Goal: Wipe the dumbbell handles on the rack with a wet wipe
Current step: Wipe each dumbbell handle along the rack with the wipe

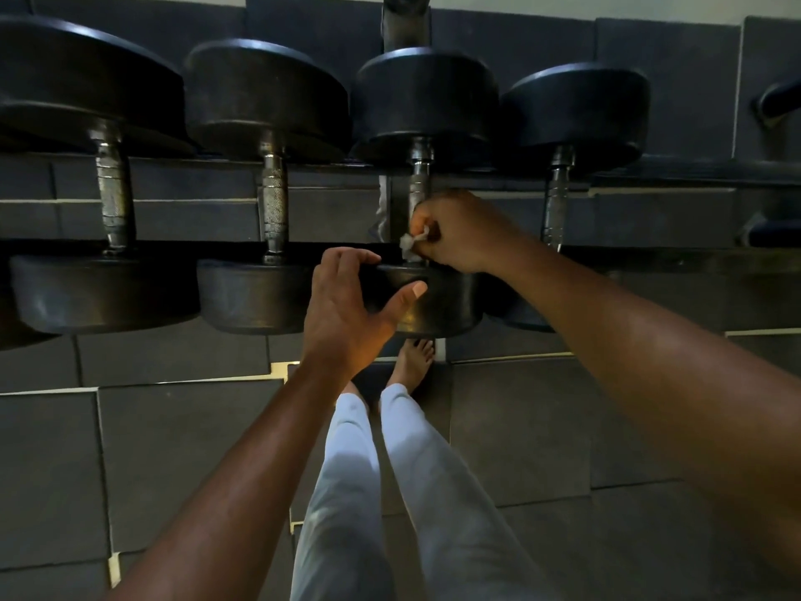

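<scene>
Several black dumbbells lie side by side on a rack [676, 177], their knurled metal handles pointing toward me. My right hand [459, 232] is closed around the near end of the third dumbbell's handle [419, 177], pressing a crumpled white wet wipe [411, 242] against it. My left hand [351, 310] is spread open, fingers and thumb resting on the near weight [446, 305] of that same dumbbell. Handles of the neighbours stand free: far left handle [113, 201], second handle [274, 206], fourth handle [556, 201].
Dark rubber floor tiles [173, 448] lie under the rack. My legs in light trousers [368, 492] and a bare foot [414, 362] stand below the third dumbbell. A rack upright [405, 23] rises behind; another weight [780, 97] shows at far right.
</scene>
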Demonstrator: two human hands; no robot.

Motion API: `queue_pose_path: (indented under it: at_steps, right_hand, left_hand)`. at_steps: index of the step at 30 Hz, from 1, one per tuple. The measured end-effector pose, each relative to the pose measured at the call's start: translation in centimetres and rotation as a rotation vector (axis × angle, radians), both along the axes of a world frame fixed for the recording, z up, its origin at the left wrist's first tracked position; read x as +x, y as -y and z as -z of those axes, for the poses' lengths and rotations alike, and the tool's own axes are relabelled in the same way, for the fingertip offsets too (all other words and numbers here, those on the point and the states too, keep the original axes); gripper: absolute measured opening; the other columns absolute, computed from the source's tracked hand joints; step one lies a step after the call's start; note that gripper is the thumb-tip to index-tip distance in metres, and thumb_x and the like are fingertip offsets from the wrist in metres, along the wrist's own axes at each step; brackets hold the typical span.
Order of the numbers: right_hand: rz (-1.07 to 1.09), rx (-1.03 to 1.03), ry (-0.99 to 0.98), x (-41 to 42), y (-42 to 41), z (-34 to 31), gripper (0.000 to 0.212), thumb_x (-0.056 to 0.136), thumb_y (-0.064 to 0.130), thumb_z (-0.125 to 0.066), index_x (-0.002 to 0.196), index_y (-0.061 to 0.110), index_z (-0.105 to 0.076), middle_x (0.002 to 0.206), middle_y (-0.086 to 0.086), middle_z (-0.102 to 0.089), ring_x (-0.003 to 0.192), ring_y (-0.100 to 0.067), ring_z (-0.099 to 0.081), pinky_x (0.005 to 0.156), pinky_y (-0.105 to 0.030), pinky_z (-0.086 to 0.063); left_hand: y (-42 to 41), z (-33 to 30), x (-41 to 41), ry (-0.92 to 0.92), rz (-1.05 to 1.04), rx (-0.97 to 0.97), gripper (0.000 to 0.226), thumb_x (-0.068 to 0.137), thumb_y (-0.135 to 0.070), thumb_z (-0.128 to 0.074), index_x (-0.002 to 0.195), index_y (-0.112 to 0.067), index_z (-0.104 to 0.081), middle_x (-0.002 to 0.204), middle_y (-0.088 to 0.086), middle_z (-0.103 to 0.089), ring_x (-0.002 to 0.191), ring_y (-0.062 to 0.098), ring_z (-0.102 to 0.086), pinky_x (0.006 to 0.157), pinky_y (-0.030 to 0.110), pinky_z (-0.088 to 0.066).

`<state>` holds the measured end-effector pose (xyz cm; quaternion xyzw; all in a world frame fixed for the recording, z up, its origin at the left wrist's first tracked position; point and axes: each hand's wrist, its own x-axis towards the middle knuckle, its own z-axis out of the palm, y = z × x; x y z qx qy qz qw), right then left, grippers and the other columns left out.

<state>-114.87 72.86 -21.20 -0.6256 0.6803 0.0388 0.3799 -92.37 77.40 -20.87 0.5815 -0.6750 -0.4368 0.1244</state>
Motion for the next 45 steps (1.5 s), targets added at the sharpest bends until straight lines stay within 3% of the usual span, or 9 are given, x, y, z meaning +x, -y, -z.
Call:
queue_pose_path:
  at_steps: [7,10,16,21,26,31,34,40,45]
  right_hand:
    - [0.219,0.070,0.150,-2.1,-1.1,0.9,0.011,0.092,0.019,-0.080,0.100,0.021,-0.073,0.089,0.007,-0.072,0.080,-0.006,-0.067,0.069,-0.024,-0.048]
    - [0.293,0.084,0.169,-2.9,-1.7,1.6,0.009,0.092,0.014,-0.079,0.100,0.016,-0.076,0.090,0.002,-0.076,0.084,-0.010,-0.072,0.076,-0.029,-0.057]
    - [0.351,0.197,0.283,-3.4,-1.8,0.8,0.014,0.094,0.039,-0.078,0.104,0.030,-0.083,0.098,0.016,-0.079,0.094,0.005,-0.069,0.081,-0.020,-0.052]
    - [0.444,0.192,0.311,-2.5,-2.2,2.3,0.019,0.084,0.028,-0.091,0.098,0.018,-0.082,0.097,0.004,-0.080,0.095,-0.010,-0.076,0.094,-0.035,-0.061]
    - [0.529,0.271,0.273,-2.8,-1.5,4.1,0.015,0.081,0.021,-0.092,0.091,0.023,-0.081,0.099,0.004,-0.079,0.100,-0.011,-0.074,0.098,-0.033,-0.059]
    - [0.556,0.312,0.310,-2.6,-1.2,3.4,0.019,0.087,0.016,-0.087,0.105,0.015,-0.081,0.101,0.004,-0.076,0.093,-0.004,-0.068,0.075,-0.019,-0.050]
    - [0.592,0.269,0.352,-2.7,-1.9,3.0,0.017,0.087,0.017,-0.087,0.103,0.016,-0.081,0.096,0.010,-0.077,0.087,0.005,-0.068,0.070,-0.010,-0.047]
    - [0.617,0.008,0.348,-1.3,-2.5,2.5,0.020,0.082,0.028,-0.091,0.095,0.019,-0.079,0.087,0.009,-0.076,0.083,-0.004,-0.073,0.075,-0.021,-0.055]
    - [0.465,-0.067,0.253,-0.6,-2.4,2.1,0.020,0.083,0.024,-0.091,0.097,0.023,-0.077,0.085,0.019,-0.066,0.077,0.010,-0.061,0.061,-0.004,-0.039]
  left_hand:
    - [0.2,-0.1,0.2,-0.005,0.023,-0.011,0.069,0.082,-0.070,-0.079,0.129,-0.023,-0.058,0.127,-0.011,-0.047,0.115,0.009,-0.050,0.088,0.024,-0.051]
    - [0.2,-0.1,0.2,-0.006,0.026,-0.014,0.069,0.082,-0.070,-0.078,0.128,-0.023,-0.058,0.127,-0.009,-0.048,0.114,0.009,-0.051,0.087,0.023,-0.051]
    - [0.1,0.0,0.2,0.002,0.025,-0.021,0.068,0.082,-0.071,-0.078,0.128,-0.024,-0.059,0.129,-0.008,-0.049,0.116,0.011,-0.051,0.086,0.027,-0.053]
    - [0.2,-0.2,0.1,0.003,0.013,-0.027,0.067,0.081,-0.070,-0.078,0.126,-0.023,-0.061,0.127,-0.009,-0.050,0.115,0.010,-0.052,0.086,0.027,-0.053]
    - [0.2,-0.1,0.2,0.011,0.025,-0.025,0.068,0.082,-0.072,-0.077,0.127,-0.024,-0.059,0.128,-0.008,-0.050,0.115,0.012,-0.053,0.088,0.036,-0.059]
    - [0.2,-0.1,0.2,0.009,0.029,-0.026,0.068,0.082,-0.072,-0.077,0.126,-0.025,-0.059,0.127,-0.008,-0.051,0.114,0.014,-0.055,0.087,0.037,-0.060]
    - [0.3,-0.1,0.2,0.011,0.027,-0.040,0.068,0.082,-0.073,-0.076,0.126,-0.024,-0.059,0.126,-0.008,-0.051,0.114,0.013,-0.055,0.086,0.035,-0.059]
    - [0.3,-0.2,0.2,0.019,0.027,-0.036,0.069,0.081,-0.073,-0.076,0.127,-0.024,-0.059,0.128,-0.006,-0.052,0.115,0.012,-0.053,0.085,0.029,-0.056]
    - [0.4,-0.4,0.2,0.023,0.027,-0.030,0.068,0.081,-0.071,-0.077,0.126,-0.024,-0.060,0.126,-0.007,-0.052,0.114,0.008,-0.051,0.082,0.017,-0.046]
